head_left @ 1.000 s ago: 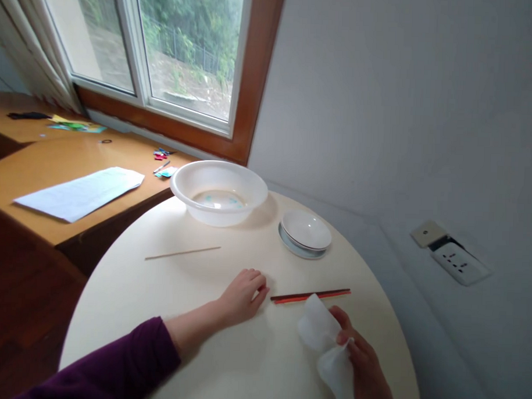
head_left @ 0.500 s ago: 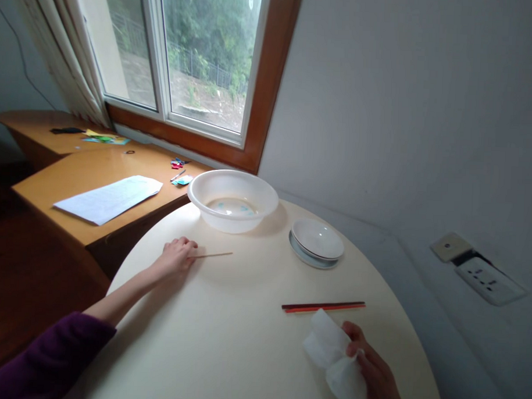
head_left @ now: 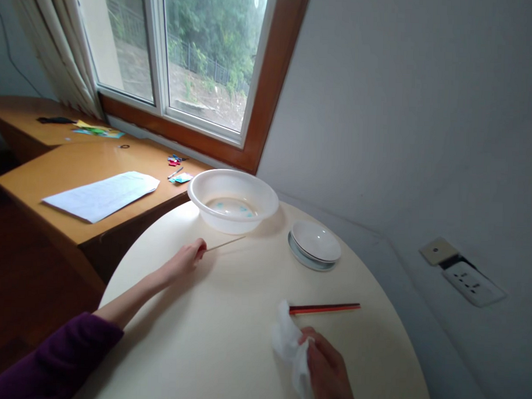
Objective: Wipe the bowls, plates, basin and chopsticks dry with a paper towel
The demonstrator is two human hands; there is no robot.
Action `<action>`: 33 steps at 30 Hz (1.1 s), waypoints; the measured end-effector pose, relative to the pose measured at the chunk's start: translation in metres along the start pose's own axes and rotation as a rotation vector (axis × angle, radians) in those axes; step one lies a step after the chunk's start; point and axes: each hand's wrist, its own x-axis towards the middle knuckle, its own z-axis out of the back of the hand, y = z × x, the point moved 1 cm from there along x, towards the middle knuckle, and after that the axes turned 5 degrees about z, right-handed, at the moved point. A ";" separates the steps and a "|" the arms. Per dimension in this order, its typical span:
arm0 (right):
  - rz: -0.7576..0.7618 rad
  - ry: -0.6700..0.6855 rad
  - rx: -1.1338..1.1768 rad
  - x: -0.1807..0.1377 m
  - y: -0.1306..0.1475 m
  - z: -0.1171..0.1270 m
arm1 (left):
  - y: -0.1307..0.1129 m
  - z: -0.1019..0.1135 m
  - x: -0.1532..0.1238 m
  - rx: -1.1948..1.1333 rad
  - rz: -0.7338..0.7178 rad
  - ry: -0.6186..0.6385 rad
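My left hand (head_left: pixel 189 258) is closed on one end of a thin, light wooden chopstick (head_left: pixel 225 243), which points right and away, just in front of the white basin (head_left: pixel 232 224). A crumpled white tissue or cloth (head_left: pixel 287 337) is pinched in my right hand (head_left: pixel 328 359), at the near right of the round table. Its upper edge overlaps the left ends of several dark and red chopsticks (head_left: pixel 325 308) lying together on the tabletop. Water with small bluish marks shows inside the basin.
Stacked white dishes (head_left: pixel 315 242) stand right of the basin. The cream round table (head_left: pixel 226 338) meets the wall (head_left: pixel 381 139) and a wooden desk (head_left: pixel 79 228) bearing paper (head_left: pixel 102 197) and small coloured pieces. A socket (head_left: pixel 472 282) is on the right wall.
My left hand has gripped the light chopstick, with its far end now angled away toward the basin. My right hand has moved left with the white tissue, now over the red chopsticks' left ends.
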 end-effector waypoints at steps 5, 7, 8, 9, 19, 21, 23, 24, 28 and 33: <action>0.001 -0.036 -0.085 0.028 -0.001 -0.040 | -0.040 -0.026 0.003 -0.400 0.084 0.153; -0.008 -0.123 0.013 0.048 -0.004 -0.054 | -0.052 -0.038 0.002 -0.565 0.122 0.242; -0.012 -0.164 0.074 0.059 -0.007 -0.061 | -0.057 -0.043 0.001 -0.642 0.137 0.283; -0.015 -0.196 0.128 0.069 -0.010 -0.069 | -0.060 -0.049 -0.001 -0.715 0.149 0.319; -0.124 -0.063 0.431 0.080 -0.066 -0.125 | -0.051 -0.067 -0.012 -1.290 0.410 0.511; -0.119 -0.034 0.359 0.076 -0.067 -0.124 | -0.051 -0.065 -0.010 -1.354 0.458 0.576; -0.068 0.005 0.263 0.076 -0.063 -0.122 | -0.052 -0.065 -0.010 -1.385 0.464 0.615; -0.044 0.030 0.219 0.077 -0.060 -0.121 | -0.053 -0.065 -0.010 -1.383 0.459 0.625; -0.024 0.093 0.159 0.079 -0.054 -0.120 | -0.053 -0.071 -0.014 -1.296 0.414 0.622; -0.022 0.084 0.134 0.079 -0.057 -0.120 | -0.049 -0.078 -0.016 -1.106 0.346 0.608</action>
